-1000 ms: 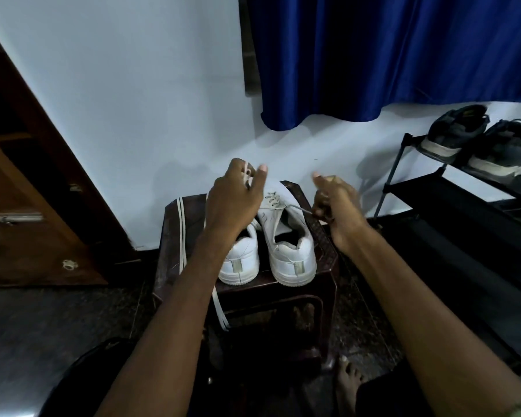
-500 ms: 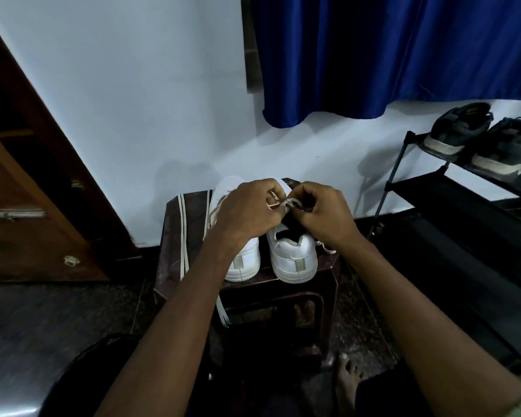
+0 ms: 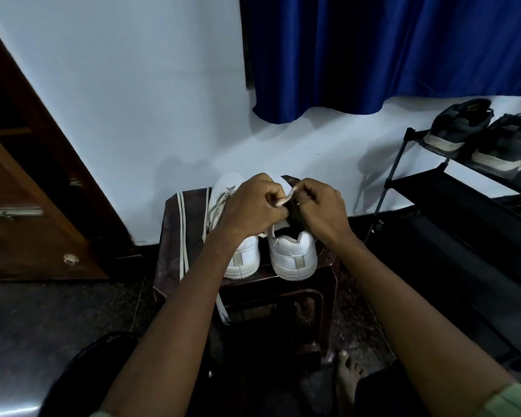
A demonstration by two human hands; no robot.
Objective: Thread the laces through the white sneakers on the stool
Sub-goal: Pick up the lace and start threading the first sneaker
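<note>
Far left: brown wooden door [image 3: 27,206] with a metal latch. On the dark brown square stool [image 3: 175,236], near its left edge, loose flat white lace [image 3: 182,236] running front to back, one end hanging over the front. Next, left white leather sneaker [image 3: 242,257], heel toward the camera, partly laced. Above it, left hand [image 3: 253,206], fingers curled, pinching a white lace end [image 3: 286,198]. Just beside, right white leather sneaker [image 3: 294,254], heel also nearest. Over its opening, right hand [image 3: 321,209], fingers curled, pinching the same lace end; hands nearly touching. Behind, hanging blue fabric curtain [image 3: 388,49]. Far right: black metal shoe rack [image 3: 463,206] holding dark grey shoes [image 3: 487,133].
</note>
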